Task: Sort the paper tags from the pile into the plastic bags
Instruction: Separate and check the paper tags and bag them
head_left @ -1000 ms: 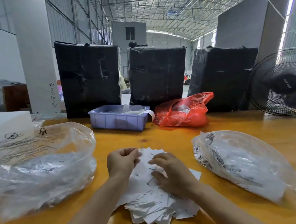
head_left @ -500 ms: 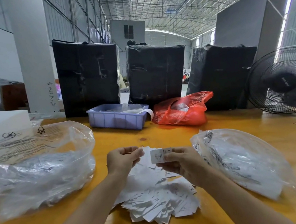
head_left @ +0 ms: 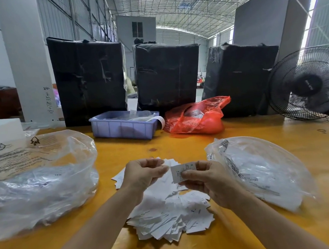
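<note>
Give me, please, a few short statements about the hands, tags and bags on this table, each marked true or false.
1. The right hand holds a single paper tag above the pile of tags. True.
2. The left hand rests flat on the table. False: it is raised over the pile with its fingers curled.
3. A clear plastic bag lies to the right of the pile. True.
4. The red bag sits inside the blue tray. False: it lies beside the tray.
</note>
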`<state>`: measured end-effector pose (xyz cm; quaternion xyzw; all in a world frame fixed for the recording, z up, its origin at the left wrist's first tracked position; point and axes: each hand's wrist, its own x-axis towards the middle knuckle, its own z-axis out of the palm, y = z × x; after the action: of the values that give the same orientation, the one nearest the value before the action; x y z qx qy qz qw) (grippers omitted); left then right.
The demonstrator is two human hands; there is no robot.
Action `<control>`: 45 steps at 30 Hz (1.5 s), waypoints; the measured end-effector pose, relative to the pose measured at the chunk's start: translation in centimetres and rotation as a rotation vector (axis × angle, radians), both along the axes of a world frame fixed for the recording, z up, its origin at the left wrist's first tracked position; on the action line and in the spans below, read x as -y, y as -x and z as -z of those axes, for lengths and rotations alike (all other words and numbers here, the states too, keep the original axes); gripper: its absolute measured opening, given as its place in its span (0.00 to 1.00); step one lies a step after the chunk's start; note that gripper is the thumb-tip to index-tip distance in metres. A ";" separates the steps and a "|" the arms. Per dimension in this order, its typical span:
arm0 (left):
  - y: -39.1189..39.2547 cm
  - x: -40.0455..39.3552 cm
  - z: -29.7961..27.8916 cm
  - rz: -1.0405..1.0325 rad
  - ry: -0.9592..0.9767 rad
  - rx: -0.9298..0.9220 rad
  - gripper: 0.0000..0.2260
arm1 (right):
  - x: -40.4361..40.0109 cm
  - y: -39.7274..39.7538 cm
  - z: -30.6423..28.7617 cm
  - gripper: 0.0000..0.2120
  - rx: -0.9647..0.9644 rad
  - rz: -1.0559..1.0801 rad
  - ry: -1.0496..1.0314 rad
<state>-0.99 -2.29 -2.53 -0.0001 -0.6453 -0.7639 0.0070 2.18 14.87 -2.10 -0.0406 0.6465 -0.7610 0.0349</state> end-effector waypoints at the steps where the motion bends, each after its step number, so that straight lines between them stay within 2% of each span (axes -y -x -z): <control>1: 0.0 0.0 0.0 0.006 0.002 0.000 0.08 | 0.0 0.0 0.0 0.05 -0.017 0.021 -0.030; 6: -0.2 -0.2 -0.1 0.030 0.019 0.005 0.08 | -0.8 0.1 -0.7 0.07 -0.093 0.105 -0.057; 11: -0.4 -0.2 -0.1 0.067 0.056 0.002 0.07 | -1.6 -0.1 -1.3 0.06 -0.218 0.068 -0.127; 14: -0.6 -0.2 -0.1 0.095 0.118 -0.016 0.07 | -1.6 0.0 -1.2 0.02 -0.339 0.127 -0.337; 18: -0.9 -0.4 -0.1 0.148 0.223 -0.037 0.07 | -1.5 0.2 -1.0 0.07 -0.486 0.187 -0.674; 22: -1.2 -0.7 -0.3 0.225 0.296 -0.054 0.08 | -1.4 0.1 -0.9 0.08 -0.530 0.181 -0.848; 30: -1.6 -0.8 -0.7 0.313 0.341 -0.044 0.07 | -1.3 0.0 -1.0 0.06 -0.596 0.203 -0.905; 38: -1.6 -0.7 -1.0 0.334 0.268 0.004 0.05 | -1.3 0.0 -1.5 0.05 -0.650 0.243 -0.804; 45: -1.6 -0.9 -1.3 0.354 0.261 0.020 0.07 | -1.3 -0.1 -1.4 0.05 -0.664 0.223 -0.897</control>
<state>0.62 -1.43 -1.27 -0.1068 -0.7287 -0.6631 -0.1337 2.28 16.15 -0.73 -0.1905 0.8830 -0.3576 -0.2371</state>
